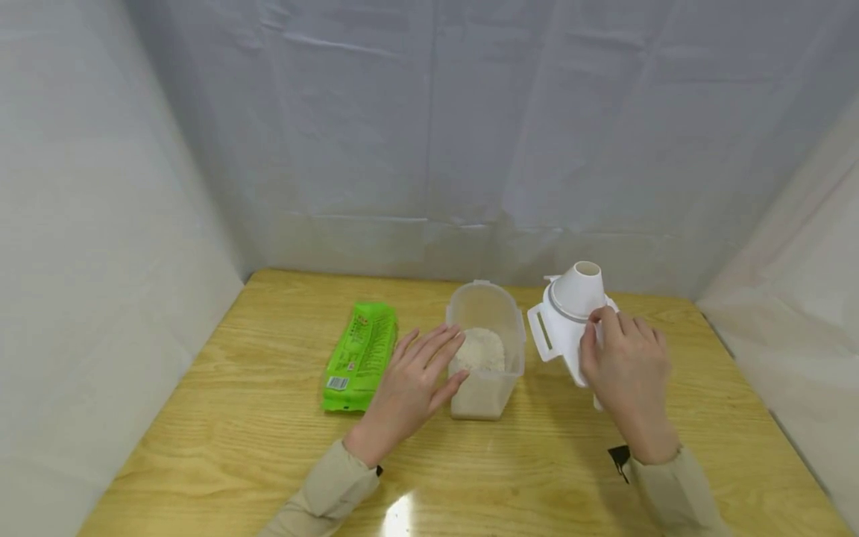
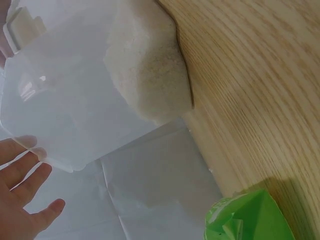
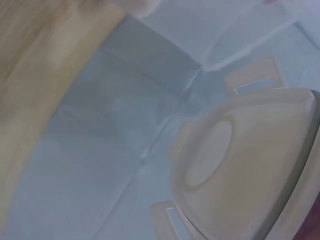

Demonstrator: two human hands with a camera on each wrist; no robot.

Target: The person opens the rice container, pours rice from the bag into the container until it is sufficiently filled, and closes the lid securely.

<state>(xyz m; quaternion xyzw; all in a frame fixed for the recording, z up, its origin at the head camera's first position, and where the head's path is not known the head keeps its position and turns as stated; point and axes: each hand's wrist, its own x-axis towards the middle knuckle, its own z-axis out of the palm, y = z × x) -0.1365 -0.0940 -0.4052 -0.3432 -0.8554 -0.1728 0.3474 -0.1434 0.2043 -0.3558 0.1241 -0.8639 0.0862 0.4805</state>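
Lid (image 1: 579, 297) with a conical spout is pinched in the grip of the right hand (image 1: 627, 365), wrist raised, just right of the translucent container (image 1: 478, 399), in the head view; a slack pinch could drop it. The left hand (image 1: 416, 377), wide and holding nothing, reaches to the container's left side, near a green packet (image 1: 362, 354); a nudge might spill its pale powder (image 1: 486, 349). Left wrist: fingertips (image 2: 44, 172) at the container's rim, contact uncertain. Right wrist: slotted tabs (image 3: 250, 72) show, pinching fingertips hidden.
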